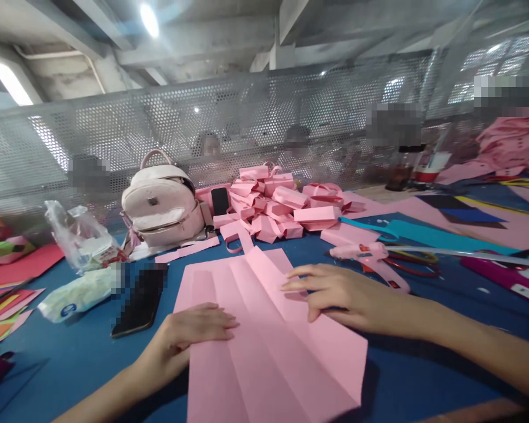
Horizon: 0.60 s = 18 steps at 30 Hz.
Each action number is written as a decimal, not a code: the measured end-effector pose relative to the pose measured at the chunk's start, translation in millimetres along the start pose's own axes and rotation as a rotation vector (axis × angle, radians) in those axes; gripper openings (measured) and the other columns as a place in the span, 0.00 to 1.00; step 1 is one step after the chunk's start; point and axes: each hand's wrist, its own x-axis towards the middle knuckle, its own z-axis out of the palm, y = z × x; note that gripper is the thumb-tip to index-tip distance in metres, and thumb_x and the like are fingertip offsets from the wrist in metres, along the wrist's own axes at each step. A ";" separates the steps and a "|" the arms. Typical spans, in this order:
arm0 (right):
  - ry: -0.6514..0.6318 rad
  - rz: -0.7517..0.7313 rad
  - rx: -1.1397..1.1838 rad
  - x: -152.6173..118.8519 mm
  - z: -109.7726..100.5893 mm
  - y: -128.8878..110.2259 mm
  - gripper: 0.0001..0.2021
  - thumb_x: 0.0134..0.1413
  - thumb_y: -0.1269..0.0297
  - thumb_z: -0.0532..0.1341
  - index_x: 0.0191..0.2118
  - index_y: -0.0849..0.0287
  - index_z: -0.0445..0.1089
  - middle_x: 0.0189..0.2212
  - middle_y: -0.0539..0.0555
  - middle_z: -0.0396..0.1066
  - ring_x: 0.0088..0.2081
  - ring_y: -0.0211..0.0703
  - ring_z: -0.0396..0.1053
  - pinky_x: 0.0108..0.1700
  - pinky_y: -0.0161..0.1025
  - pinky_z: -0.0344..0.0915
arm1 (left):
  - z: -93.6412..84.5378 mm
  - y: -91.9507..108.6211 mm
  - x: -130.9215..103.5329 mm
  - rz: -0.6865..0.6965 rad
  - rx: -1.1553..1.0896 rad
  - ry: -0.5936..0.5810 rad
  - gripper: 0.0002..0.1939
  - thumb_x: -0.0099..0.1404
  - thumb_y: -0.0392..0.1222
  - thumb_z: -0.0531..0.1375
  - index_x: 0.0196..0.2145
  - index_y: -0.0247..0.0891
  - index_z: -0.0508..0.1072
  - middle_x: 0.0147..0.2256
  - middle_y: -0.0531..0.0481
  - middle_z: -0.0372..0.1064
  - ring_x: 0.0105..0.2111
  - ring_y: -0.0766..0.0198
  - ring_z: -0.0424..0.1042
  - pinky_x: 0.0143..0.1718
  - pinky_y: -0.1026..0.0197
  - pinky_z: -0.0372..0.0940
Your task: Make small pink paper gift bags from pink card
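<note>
A large sheet of pink paper [255, 346] with several lengthwise creases lies before me on the blue table. My left hand [198, 326] rests flat on its left part, fingers stretched toward the middle. Over the right part, my right hand [335, 294] touches the raised, creased panel with its fingers spread. Just beyond the right hand lies a pink glue gun [361, 252] with a clear glue stick in its back. Behind the sheet rises a heap of folded pink paper pieces [277, 202], some with looped strips.
A pale backpack [163, 202], a black phone [141, 302], a tissue pack [79, 291] and a plastic bag [83, 235] stand or lie left. Right are teal strips [441, 238] and a purple device [506, 276]. A perforated metal screen [247, 117] closes the back; people sit beyond.
</note>
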 end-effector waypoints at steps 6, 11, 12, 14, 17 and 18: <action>-0.027 0.182 0.300 -17.2 -2.7 -19.8 0.16 0.68 0.58 0.57 0.56 0.52 0.75 0.57 0.58 0.74 0.60 0.56 0.67 0.63 0.53 0.60 | 23.8 2.6 -36.8 -0.212 0.255 0.274 0.18 0.74 0.52 0.55 0.44 0.43 0.82 0.42 0.45 0.80 0.43 0.55 0.79 0.47 0.60 0.72; 0.078 0.527 0.636 -13.3 15.4 -24.0 0.29 0.58 0.38 0.59 0.48 0.61 0.76 0.40 0.61 0.78 0.42 0.57 0.75 0.46 0.48 0.72 | 34.4 12.2 -34.1 -0.676 0.024 0.421 0.33 0.68 0.67 0.55 0.20 0.36 0.70 0.21 0.52 0.61 0.22 0.65 0.61 0.25 0.65 0.60; 0.108 0.544 0.665 -11.7 18.2 -23.5 0.31 0.57 0.37 0.59 0.47 0.62 0.76 0.40 0.60 0.78 0.42 0.57 0.75 0.45 0.48 0.72 | 33.2 14.2 -29.5 -0.704 -0.050 0.386 0.34 0.67 0.69 0.54 0.19 0.36 0.66 0.20 0.53 0.56 0.22 0.66 0.57 0.24 0.65 0.57; 0.159 0.544 0.639 -9.8 21.1 -22.5 0.32 0.57 0.35 0.58 0.48 0.62 0.76 0.43 0.61 0.77 0.46 0.60 0.74 0.49 0.50 0.71 | 30.0 17.4 -21.0 -0.710 -0.146 0.315 0.35 0.66 0.72 0.51 0.18 0.37 0.59 0.21 0.55 0.48 0.23 0.68 0.50 0.24 0.65 0.52; 0.113 0.462 0.517 -8.4 22.2 -20.3 0.36 0.51 0.36 0.64 0.56 0.61 0.74 0.55 0.64 0.72 0.57 0.66 0.68 0.59 0.55 0.65 | 27.7 19.8 -16.4 -0.680 -0.144 0.298 0.35 0.67 0.72 0.49 0.19 0.39 0.53 0.22 0.56 0.43 0.23 0.69 0.45 0.24 0.65 0.48; 0.073 0.410 0.477 -7.4 23.1 -18.8 0.37 0.49 0.37 0.66 0.58 0.60 0.72 0.58 0.65 0.70 0.60 0.67 0.66 0.61 0.56 0.63 | 27.4 20.2 -17.4 -0.668 -0.131 0.303 0.35 0.68 0.72 0.49 0.18 0.39 0.53 0.21 0.56 0.43 0.23 0.69 0.45 0.23 0.65 0.48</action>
